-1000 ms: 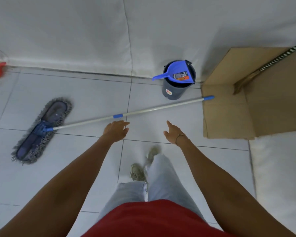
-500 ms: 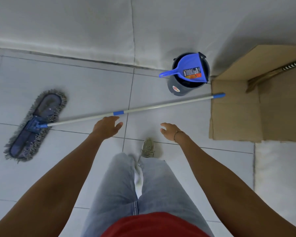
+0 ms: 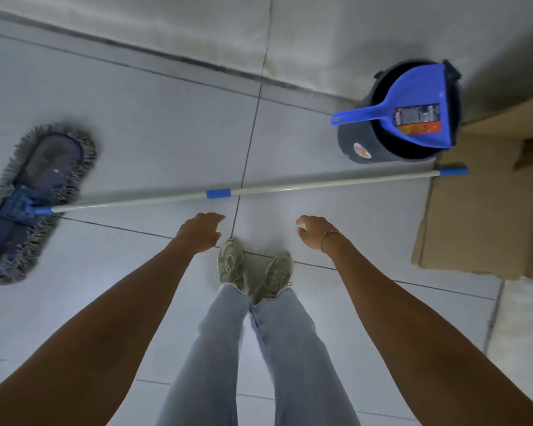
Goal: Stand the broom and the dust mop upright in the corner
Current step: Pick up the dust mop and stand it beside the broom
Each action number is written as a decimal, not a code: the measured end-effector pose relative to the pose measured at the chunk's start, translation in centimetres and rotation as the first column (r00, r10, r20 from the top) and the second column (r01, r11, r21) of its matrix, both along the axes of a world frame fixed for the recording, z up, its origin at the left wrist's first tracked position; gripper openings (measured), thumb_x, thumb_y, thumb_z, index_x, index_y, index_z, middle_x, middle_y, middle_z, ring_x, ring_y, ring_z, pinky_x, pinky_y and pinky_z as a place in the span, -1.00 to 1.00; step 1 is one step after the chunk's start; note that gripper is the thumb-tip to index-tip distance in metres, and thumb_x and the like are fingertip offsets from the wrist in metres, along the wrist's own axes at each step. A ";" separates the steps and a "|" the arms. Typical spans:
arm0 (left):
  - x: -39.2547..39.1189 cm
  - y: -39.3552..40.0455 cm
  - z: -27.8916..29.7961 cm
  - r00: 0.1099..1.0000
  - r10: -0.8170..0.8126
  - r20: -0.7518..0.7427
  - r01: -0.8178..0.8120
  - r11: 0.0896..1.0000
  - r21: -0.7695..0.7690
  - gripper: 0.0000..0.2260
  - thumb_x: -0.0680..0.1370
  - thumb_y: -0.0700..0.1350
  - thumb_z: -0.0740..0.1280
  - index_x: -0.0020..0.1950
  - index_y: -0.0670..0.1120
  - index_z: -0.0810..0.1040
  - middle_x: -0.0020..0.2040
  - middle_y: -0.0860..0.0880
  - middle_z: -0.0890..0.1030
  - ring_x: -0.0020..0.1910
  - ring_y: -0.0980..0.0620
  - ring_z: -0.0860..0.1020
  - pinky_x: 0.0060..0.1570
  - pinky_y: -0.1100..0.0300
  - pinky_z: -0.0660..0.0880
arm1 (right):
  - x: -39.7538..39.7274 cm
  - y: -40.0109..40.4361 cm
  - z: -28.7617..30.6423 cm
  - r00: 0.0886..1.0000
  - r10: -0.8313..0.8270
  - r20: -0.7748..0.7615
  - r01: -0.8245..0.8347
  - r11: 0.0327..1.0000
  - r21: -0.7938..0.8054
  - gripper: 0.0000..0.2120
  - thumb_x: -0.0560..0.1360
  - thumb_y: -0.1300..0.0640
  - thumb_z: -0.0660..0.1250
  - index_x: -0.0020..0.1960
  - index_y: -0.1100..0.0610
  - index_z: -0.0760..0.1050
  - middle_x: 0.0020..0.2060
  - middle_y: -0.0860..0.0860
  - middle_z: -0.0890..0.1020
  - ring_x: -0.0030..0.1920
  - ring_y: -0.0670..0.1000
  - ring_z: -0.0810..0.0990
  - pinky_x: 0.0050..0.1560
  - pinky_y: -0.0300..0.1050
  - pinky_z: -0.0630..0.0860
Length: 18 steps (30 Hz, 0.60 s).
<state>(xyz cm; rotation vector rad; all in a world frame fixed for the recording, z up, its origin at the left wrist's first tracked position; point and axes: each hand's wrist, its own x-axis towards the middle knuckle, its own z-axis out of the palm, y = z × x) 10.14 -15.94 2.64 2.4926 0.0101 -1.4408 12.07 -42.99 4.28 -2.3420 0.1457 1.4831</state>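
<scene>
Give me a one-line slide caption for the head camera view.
Both hands, left and right, reach empty toward the dust mop lying flat on the tiled floor.

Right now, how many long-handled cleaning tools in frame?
1: the dust mop lies flat on the tile floor, just beyond both open hands. No broom shows; it may be out of frame.

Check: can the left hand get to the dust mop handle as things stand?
Probably yes. The left hand is open and empty just short of the dust mop handle, which lies flat on the floor with only bare tile between them.
</scene>
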 end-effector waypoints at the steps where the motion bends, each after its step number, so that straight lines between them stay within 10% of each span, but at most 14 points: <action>1: 0.3 0.0 -2.1 1.000 -0.013 -0.001 0.013 1.000 -0.005 -0.52 0.58 -0.09 0.19 0.49 -0.01 0.17 0.52 -0.04 0.24 0.49 -0.05 0.21 0.45 -0.04 0.23 | 0.5 0.5 -2.2 0.998 -0.060 -0.014 0.060 0.998 0.014 -0.68 0.58 0.15 0.06 0.25 0.18 0.44 0.19 0.16 0.55 0.17 0.17 0.51 0.09 -0.03 0.48; 4: 1.2 0.4 -9.6 1.000 -0.001 0.014 0.001 1.000 0.003 -0.47 0.57 -0.16 0.22 0.51 -0.06 0.13 0.54 -0.07 0.19 0.51 -0.08 0.17 0.46 -0.03 0.21 | 1.9 2.2 -10.4 0.913 -0.404 -0.056 0.405 0.914 0.010 -0.78 0.48 0.24 0.10 -0.30 0.23 0.40 -0.35 0.11 0.42 -0.22 0.10 0.39 -0.29 -0.12 0.37; 6: 2.0 1.0 -15.4 0.998 -0.018 0.055 0.016 0.999 0.030 -0.42 0.55 -0.19 0.25 0.52 -0.13 0.08 0.54 -0.13 0.17 0.51 -0.13 0.16 0.46 -0.05 0.21 | 2.7 2.6 -16.3 0.731 -0.676 -0.095 0.680 0.733 0.014 -0.77 0.48 0.29 0.13 -0.07 0.44 0.48 -0.25 0.27 0.46 -0.08 -0.03 0.26 0.01 0.09 0.56; 7: 2.3 1.4 -18.2 0.997 -0.030 0.074 0.027 0.998 0.050 -0.40 0.55 -0.19 0.26 0.52 -0.17 0.05 0.54 -0.18 0.15 0.50 -0.17 0.15 0.46 -0.06 0.19 | 2.9 2.5 -19.2 0.639 -0.763 -0.100 0.767 0.641 0.009 -0.71 0.48 0.30 0.14 0.10 0.49 0.43 -0.13 0.35 0.52 0.25 0.37 0.39 0.21 0.22 0.50; 8: 2.5 1.9 -21.5 0.995 -0.044 0.094 0.037 0.996 0.081 -0.38 0.54 -0.20 0.26 0.51 -0.21 0.02 0.53 -0.21 0.12 0.50 -0.21 0.13 0.48 -0.08 0.17 | 2.8 2.5 -22.4 0.563 -0.819 -0.105 0.824 0.566 0.005 -0.67 0.49 0.32 0.14 0.18 0.50 0.38 -0.07 0.36 0.54 -0.13 0.18 0.50 0.29 0.27 0.41; 14: 2.8 6.4 -36.1 0.952 -0.105 0.289 0.038 0.973 0.228 -0.51 0.49 -0.31 0.27 0.39 -0.33 0.23 0.34 -0.36 0.35 0.33 -0.35 0.32 0.39 -0.15 0.25 | 3.5 4.2 -36.0 0.110 -0.961 -0.253 0.990 0.082 0.116 -0.87 0.54 0.07 0.28 -0.09 0.14 0.47 -0.25 0.03 0.48 -0.26 -0.02 0.49 -0.05 -0.04 0.51; 18: 4.4 8.0 -38.4 0.952 -0.079 0.296 0.035 0.988 0.150 -0.77 0.52 -0.27 0.27 0.16 -0.31 0.44 0.10 -0.37 0.53 0.06 -0.35 0.51 0.12 -0.13 0.42 | 5.6 5.6 -38.7 -0.176 -0.927 -0.332 0.943 -0.256 0.215 -0.82 0.54 0.09 0.26 -0.17 0.18 0.43 -0.26 0.08 0.53 -0.20 0.02 0.55 0.17 0.11 0.47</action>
